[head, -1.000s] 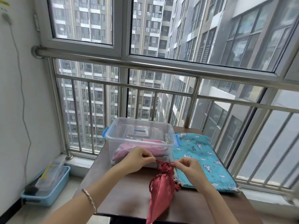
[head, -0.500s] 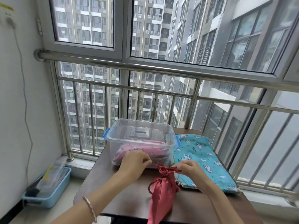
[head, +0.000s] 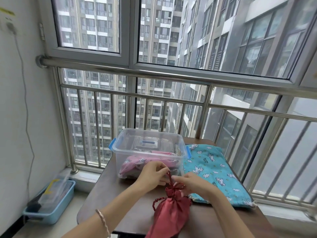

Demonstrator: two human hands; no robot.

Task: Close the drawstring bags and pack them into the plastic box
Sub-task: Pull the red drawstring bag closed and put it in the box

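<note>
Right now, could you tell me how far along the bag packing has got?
Done: a pink unicorn bag already lies in the clear plastic box. In hand: both hands, left hand and right hand, are working the red satin bag's cord at its gathered neck. Left: the teal unicorn bag lies beside the box.

We're up high in a home here, on an enclosed apartment balcony. Tall residential towers (head: 96, 83) fill the big sliding windows (head: 89, 24), and a steel safety railing (head: 154, 74) runs across the glass. A small dark table (head: 106, 182) sits tight against the bars, carrying household bits: a clear plastic box (head: 149, 148) with blue clips and a teal unicorn-print cloth bag (head: 212, 169). Down on the tiled floor, a light blue bin (head: 51, 203) of odds and ends. On the white wall, a plug and trailing cable (head: 25, 100).
</note>
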